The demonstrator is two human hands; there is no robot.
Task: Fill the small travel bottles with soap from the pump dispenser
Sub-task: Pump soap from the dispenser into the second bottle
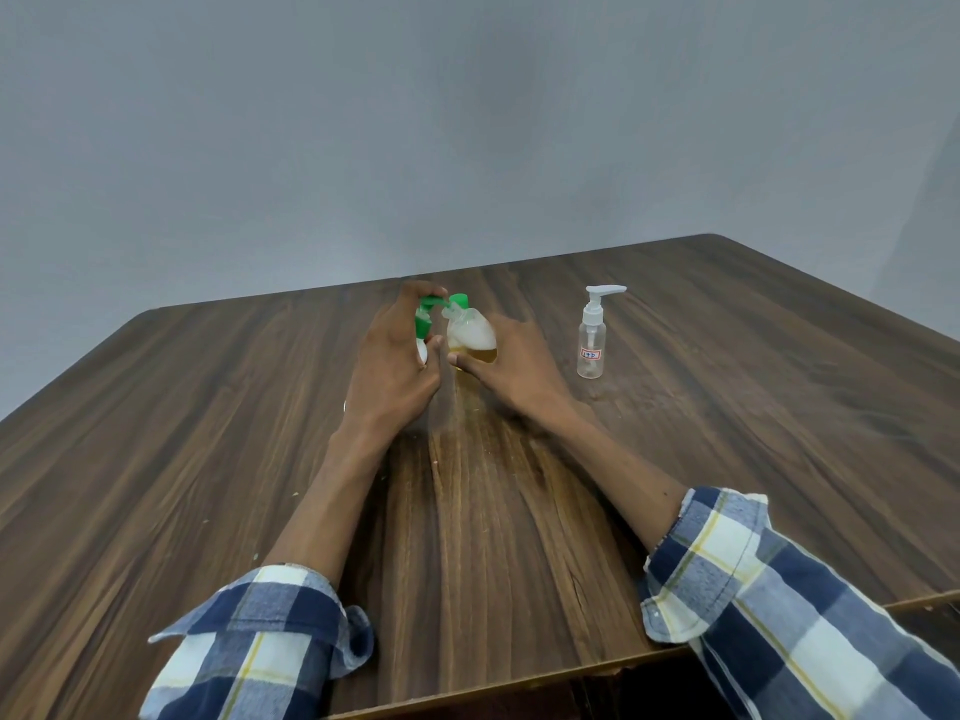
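My left hand grips a white dispenser with a green pump head at the middle of the table, fingers over the top of the pump. Its green nozzle points at the mouth of a small clear travel bottle that is tilted toward it. This bottle has a green flip cap hanging open and holds yellowish soap with foam. My right hand holds the small bottle from the right side, thumb under its base. Most of the dispenser's body is hidden behind my left hand.
A second small clear bottle with a white pump top and a little label stands upright to the right of my hands. The dark wooden table has its far edge against a grey wall and its right corner at the back.
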